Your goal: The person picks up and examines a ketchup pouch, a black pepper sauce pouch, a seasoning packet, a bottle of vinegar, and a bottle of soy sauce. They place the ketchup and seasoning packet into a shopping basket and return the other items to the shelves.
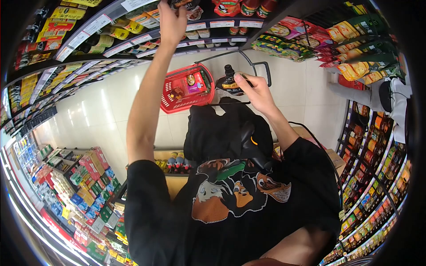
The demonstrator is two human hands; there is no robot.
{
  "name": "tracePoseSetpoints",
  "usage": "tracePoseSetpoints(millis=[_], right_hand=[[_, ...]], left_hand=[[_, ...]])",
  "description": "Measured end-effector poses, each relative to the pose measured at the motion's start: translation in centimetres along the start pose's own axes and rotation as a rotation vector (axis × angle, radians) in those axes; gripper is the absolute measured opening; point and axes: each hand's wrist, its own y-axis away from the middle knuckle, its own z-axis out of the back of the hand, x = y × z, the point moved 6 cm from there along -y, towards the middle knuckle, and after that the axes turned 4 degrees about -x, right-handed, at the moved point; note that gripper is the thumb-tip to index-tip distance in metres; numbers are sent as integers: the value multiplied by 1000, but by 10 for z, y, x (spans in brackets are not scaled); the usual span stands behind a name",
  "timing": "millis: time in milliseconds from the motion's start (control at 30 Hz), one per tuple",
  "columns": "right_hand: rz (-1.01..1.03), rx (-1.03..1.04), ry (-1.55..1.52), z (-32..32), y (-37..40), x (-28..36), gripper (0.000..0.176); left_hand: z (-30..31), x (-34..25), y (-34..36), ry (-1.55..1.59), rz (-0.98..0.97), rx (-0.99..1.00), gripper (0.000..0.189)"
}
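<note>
My left hand (172,26) reaches up to the shelf at the top, its fingers apart beside a dark package (185,4). The fingertips run to the frame's edge, and I cannot make out a firm grip on anything. Lower and to the right, my right hand (258,92) is closed on a dark sauce bottle (228,81) with a black cap and a dark, yellow-marked label. The bottle stands out against the pale floor, just right of a red shopping basket (168,106). A red and purple packet (195,83) and a smaller dark red item (177,93) lie in the basket.
Shelves with price tags (91,29) run along the top left, stocked with bottles and bags. Hanging packets (350,31) crowd the upper right. Bottle shelves (372,155) line the right side. Another person's grey-clad leg (355,95) shows at right. Stacked boxes (91,168) stand at left.
</note>
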Motion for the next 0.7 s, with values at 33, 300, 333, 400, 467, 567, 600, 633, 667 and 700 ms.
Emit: tracePoseSetpoints(millis=[33, 300, 333, 400, 467, 567, 600, 633, 667, 700], right_hand=[[1, -26, -14, 1, 0, 2, 41], [-27, -106, -71, 5, -14, 2, 42], [10, -175, -111, 5, -19, 8, 42], [22, -230, -94, 12, -29, 7, 41], [-38, -195, -203, 15, -38, 1, 41], [-57, -135, -365, 8, -47, 23, 40], [-55, -102, -404, 6, -51, 31, 39], [-55, -102, -403, 3, -54, 41, 39], [-42, -94, -427, 0, -58, 50, 39], [-30, -85, -451, -2, -60, 55, 39]], left_hand=[[5, -11, 14, 235, 82, -61, 44], [12, -78, 141, 675, 460, 212, 33], [9, -78, 152, 689, 427, 266, 38], [6, -80, 162, 605, 415, 349, 37], [0, -76, 173, 372, 550, 624, 53], [-15, -68, 184, 239, 225, 634, 61], [-14, -76, 187, 424, 264, 597, 68], [-14, -85, 193, 468, 373, 671, 63], [-11, -96, 194, 588, 494, 639, 58], [-9, -106, 194, 707, 615, 602, 54]])
